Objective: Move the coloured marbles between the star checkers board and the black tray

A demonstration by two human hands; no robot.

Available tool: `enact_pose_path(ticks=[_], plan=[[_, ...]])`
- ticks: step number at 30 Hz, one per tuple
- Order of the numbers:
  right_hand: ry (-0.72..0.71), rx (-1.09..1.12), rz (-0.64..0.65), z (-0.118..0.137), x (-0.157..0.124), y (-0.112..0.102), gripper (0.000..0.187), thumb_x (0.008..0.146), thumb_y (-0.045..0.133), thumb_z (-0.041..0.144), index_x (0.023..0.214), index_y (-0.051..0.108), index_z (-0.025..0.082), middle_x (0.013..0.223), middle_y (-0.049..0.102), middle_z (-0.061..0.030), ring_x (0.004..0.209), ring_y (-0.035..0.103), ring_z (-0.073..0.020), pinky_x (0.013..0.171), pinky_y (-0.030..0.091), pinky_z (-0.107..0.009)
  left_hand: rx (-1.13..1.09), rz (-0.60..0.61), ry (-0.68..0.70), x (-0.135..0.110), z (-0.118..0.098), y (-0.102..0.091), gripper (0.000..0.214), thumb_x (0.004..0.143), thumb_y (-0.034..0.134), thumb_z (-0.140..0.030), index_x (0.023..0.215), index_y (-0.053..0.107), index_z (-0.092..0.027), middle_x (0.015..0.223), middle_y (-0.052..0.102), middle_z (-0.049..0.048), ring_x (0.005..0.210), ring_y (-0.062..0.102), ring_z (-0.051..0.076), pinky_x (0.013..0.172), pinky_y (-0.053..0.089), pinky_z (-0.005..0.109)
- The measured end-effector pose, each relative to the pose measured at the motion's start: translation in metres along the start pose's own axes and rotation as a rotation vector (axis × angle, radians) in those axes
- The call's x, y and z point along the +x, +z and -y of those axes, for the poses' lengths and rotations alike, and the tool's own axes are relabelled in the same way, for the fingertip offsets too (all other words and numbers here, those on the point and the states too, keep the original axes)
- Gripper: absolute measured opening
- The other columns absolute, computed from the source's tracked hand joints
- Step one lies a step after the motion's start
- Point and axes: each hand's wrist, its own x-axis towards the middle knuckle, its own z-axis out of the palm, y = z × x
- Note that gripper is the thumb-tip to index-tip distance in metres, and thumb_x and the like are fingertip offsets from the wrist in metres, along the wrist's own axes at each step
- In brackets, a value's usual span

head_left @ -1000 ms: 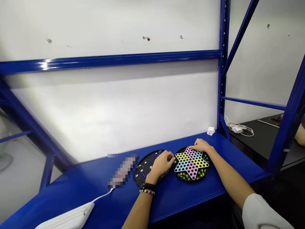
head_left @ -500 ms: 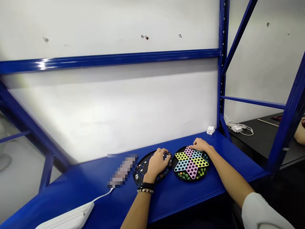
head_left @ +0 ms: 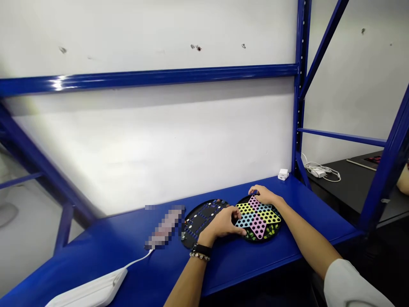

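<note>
A round black tray with a pink, yellow and blue star-shaped Chinese checkers board [head_left: 255,215] lies on the table. My left hand [head_left: 223,221] reaches to its left edge, thumb and fingers apart; whether the fingertips touch the board I cannot tell. At the far rim, my right hand [head_left: 265,195] has its fingers bent over the edge by the pink star tip, closed on the board. Green pieces show in the tray around the star. Left of it sits another round black tray [head_left: 204,215] with a blue-lined pattern and small pieces, partly behind my left hand.
The blue table [head_left: 134,230] has a blurred-out flat object [head_left: 166,228] on a white cable, which runs to a white power strip [head_left: 89,290]. A white charger [head_left: 283,174] stands at the back right. Blue metal posts [head_left: 298,106] and a white wall [head_left: 159,149] enclose the table.
My left hand has moved right, from above the left tray to the left edge of the Chinese checkers board. My right hand's fingers have shifted slightly left along the far rim.
</note>
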Motion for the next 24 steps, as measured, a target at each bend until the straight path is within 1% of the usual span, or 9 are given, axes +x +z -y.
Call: enact_pose_path(ticks=[3,5,7,9,10,13,16,20,24], plan=[[0.025,-0.076,0.026,0.008,-0.002,-0.001,0.04,0.074,0.045,0.001,0.096,0.071,0.022,0.116,0.062,-0.0047,0.109,0.055,-0.0197,0.092,0.041,-0.03,0.041,-0.076,0.0,0.0,-0.003,0.0,0.051,0.057,0.08,-0.056,0.089,0.061,-0.021,0.09,0.062,0.0,0.081,0.056,0.017,0.07,0.043,0.027],[0.086,-0.144,0.008,0.012,-0.004,-0.003,0.034,0.076,0.046,0.004,0.09,0.071,0.022,0.113,0.063,-0.0048,0.107,0.055,-0.0206,0.089,0.04,-0.03,0.094,-0.158,-0.004,0.0,-0.006,0.0,0.048,0.061,0.078,-0.056,0.089,0.061,-0.021,0.091,0.06,0.0006,0.08,0.055,0.017,0.071,0.043,0.028],[0.133,-0.2,-0.016,0.014,-0.005,-0.006,0.024,0.078,0.049,0.009,0.085,0.068,0.021,0.107,0.064,-0.0049,0.099,0.057,-0.0199,0.082,0.04,-0.028,0.14,-0.215,-0.014,0.0,-0.008,0.0,0.043,0.067,0.075,-0.056,0.088,0.061,-0.022,0.091,0.059,0.0007,0.08,0.055,0.017,0.071,0.043,0.028],[0.162,-0.241,-0.035,0.015,-0.006,-0.008,0.013,0.081,0.051,0.018,0.077,0.064,0.02,0.097,0.065,-0.0046,0.086,0.057,-0.0177,0.073,0.039,-0.027,0.154,-0.213,-0.026,0.0,-0.01,0.0,0.038,0.072,0.071,-0.056,0.086,0.062,-0.022,0.091,0.059,0.0006,0.08,0.055,0.017,0.071,0.043,0.028],[0.175,-0.258,-0.043,0.015,-0.007,-0.009,0.013,0.083,0.053,0.023,0.073,0.061,0.02,0.09,0.064,-0.004,0.08,0.056,-0.0164,0.069,0.038,-0.026,0.153,-0.199,-0.031,0.0,-0.01,0.0,0.036,0.075,0.068,-0.056,0.085,0.062,-0.023,0.09,0.059,0.0008,0.079,0.055,0.017,0.072,0.044,0.028],[0.206,-0.291,-0.035,0.016,-0.008,-0.011,0.033,0.083,0.059,0.043,0.061,0.052,0.019,0.069,0.058,-0.0006,0.063,0.051,-0.0132,0.061,0.035,-0.025,0.151,-0.187,-0.047,0.0,-0.011,0.0,0.029,0.08,0.063,-0.052,0.083,0.063,-0.022,0.089,0.06,0.0018,0.08,0.056,0.017,0.074,0.044,0.029],[0.229,-0.3,-0.015,0.017,-0.009,-0.013,0.046,0.08,0.062,0.055,0.055,0.046,0.02,0.056,0.047,0.0024,0.054,0.046,-0.0115,0.058,0.034,-0.024,0.151,-0.214,-0.046,-0.001,-0.013,0.0,0.027,0.084,0.058,-0.048,0.082,0.063,-0.022,0.087,0.061,0.0019,0.079,0.056,0.017,0.073,0.044,0.029],[0.265,-0.325,-0.019,0.02,-0.009,-0.014,0.05,0.078,0.062,0.06,0.052,0.046,0.021,0.052,0.043,0.0026,0.049,0.044,-0.0113,0.055,0.033,-0.025,0.155,-0.236,-0.043,-0.002,-0.016,-0.001,0.027,0.086,0.055,-0.048,0.081,0.062,-0.022,0.085,0.06,0.0017,0.077,0.056,0.017,0.072,0.043,0.029],[0.316,-0.375,-0.044,0.022,-0.008,-0.015,0.047,0.078,0.062,0.058,0.053,0.05,0.021,0.054,0.047,0.001,0.051,0.049,-0.0129,0.055,0.034,-0.025,0.177,-0.235,-0.058,-0.002,-0.017,-0.001,0.029,0.088,0.052,-0.047,0.081,0.064,-0.022,0.086,0.062,0.0023,0.078,0.057,0.017,0.073,0.044,0.029]])
